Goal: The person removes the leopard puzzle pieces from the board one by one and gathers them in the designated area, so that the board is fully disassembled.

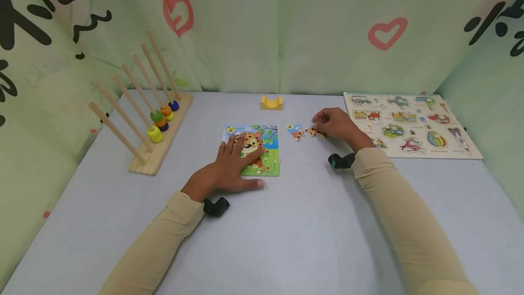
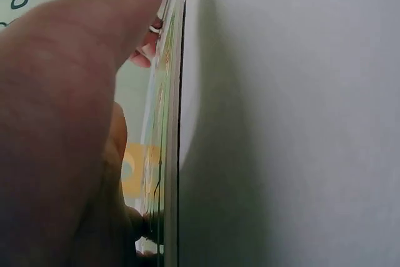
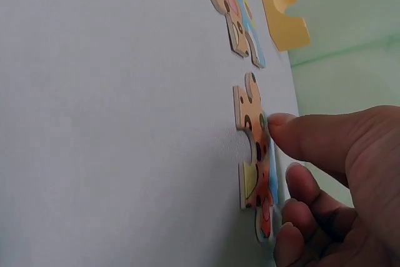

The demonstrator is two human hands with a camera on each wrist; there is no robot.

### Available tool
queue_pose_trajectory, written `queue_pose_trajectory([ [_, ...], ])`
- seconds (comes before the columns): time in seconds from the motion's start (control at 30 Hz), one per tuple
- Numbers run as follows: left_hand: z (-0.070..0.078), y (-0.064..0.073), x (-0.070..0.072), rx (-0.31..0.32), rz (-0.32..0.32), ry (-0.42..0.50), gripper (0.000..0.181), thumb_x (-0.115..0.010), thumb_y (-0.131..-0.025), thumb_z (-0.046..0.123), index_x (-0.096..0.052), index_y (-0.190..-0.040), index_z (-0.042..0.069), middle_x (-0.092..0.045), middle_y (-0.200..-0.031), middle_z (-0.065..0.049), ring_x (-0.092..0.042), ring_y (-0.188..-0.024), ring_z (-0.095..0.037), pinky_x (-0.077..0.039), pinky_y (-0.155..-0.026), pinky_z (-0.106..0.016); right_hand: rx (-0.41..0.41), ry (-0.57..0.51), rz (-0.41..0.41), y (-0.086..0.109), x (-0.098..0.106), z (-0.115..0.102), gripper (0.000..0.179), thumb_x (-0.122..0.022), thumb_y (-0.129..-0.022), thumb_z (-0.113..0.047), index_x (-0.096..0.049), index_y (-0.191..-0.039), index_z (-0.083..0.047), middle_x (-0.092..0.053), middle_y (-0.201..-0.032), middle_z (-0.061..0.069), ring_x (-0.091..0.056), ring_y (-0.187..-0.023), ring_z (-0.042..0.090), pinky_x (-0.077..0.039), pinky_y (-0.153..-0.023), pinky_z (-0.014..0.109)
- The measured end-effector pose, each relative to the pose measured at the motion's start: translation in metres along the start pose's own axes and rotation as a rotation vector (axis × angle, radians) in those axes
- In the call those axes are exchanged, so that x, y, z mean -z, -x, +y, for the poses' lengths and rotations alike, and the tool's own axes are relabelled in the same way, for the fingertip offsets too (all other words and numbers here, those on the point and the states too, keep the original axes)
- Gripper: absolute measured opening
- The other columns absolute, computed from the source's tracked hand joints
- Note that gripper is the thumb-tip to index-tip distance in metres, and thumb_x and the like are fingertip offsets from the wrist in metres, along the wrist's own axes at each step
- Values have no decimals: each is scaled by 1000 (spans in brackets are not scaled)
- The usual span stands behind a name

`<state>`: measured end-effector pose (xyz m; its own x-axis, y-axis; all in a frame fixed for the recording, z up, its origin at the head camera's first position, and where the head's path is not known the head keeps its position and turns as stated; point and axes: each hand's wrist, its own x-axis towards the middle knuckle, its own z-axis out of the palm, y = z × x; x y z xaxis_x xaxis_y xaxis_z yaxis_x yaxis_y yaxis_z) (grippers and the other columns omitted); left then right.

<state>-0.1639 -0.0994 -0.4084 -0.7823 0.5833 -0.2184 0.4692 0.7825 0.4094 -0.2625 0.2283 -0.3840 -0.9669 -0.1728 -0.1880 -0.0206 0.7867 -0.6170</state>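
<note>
My left hand (image 1: pixel 231 167) rests with spread fingers on a small leopard picture puzzle (image 1: pixel 268 160), covering part of it. In the left wrist view, the puzzle board's edge (image 2: pixel 170 154) lies beside the hand. My right hand (image 1: pixel 335 124) pinches the far edge of a spotted jigsaw piece (image 3: pixel 256 132), which lies on the table. The right wrist view shows the thumb touching that piece, the other fingers curled behind it. Just left of it lies another jigsaw piece (image 1: pixel 295 132) with blue and a spotted ear, apart from both hands.
A wooden peg stand (image 1: pixel 173 133) with coloured beads stands at the left. A yellow notched block (image 1: pixel 271 103) sits near the back edge. On the right lies a large picture board (image 1: pixel 413 126), partly behind my right hand. Green curtains (image 1: pixel 282 35) surround the table.
</note>
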Motion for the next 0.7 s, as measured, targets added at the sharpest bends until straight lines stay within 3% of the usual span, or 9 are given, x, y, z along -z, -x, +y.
queue_pose_trajectory([
  [0.23, 2, -1, 3, 20, -39, -27, 87, -56, -85, 69, -20, -156, 34, 20, -159, -17, 23, -142, -38, 11, -111, -56, 13, 2, 67, -1, -5, -21, 25, -58, -96, -14, -65, -115, 0, -59, -104, 17, -52, -91, 29, -44, -75, 39],
  [0.37, 2, -1, 3, 23, -55, -56, 86, -56, -85, 68, -20, -156, 34, 21, -158, -15, 25, -141, -38, 11, -111, -55, 40, -12, 37, -2, -7, -29, 29, -54, -100, -19, -66, -118, 1, -65, -107, 17, -55, -96, 28, -43, -83, 41],
  [0.7, 3, -1, 3, 6, -45, -76, 83, -52, -89, 67, -21, -156, 31, 13, -162, -10, 22, -141, -42, 9, -109, -60, 69, -63, -20, -6, -21, -47, 33, -51, -101, -25, -66, -117, -1, -70, -100, 11, -56, -87, 24, -43, -70, 33],
])
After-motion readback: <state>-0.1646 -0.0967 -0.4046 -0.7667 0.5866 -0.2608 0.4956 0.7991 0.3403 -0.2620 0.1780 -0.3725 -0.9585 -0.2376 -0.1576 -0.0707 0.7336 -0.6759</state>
